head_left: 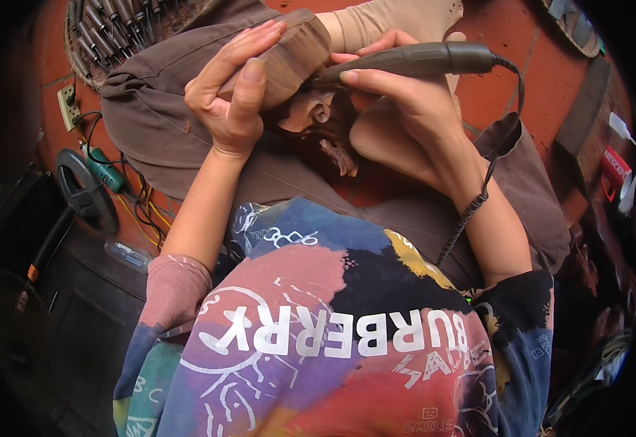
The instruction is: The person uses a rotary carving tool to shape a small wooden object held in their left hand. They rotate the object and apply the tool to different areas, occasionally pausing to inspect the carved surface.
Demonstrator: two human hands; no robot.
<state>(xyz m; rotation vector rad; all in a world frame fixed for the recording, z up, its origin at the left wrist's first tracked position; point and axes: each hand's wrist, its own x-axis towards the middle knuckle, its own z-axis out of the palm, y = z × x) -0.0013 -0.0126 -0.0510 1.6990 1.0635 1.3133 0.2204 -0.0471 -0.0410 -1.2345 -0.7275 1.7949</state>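
We observe red floor tiles, brown-handled tools in a round-edged container at upper left, a beige socket block, a green cylindrical object below it, a clear plastic bottle further down, and a red mug at right.

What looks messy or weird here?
The black and yellow cables at the left look messy: they loop and cross loosely on the red floor instead of lying neatly. Nothing I can see looks clearly broken.
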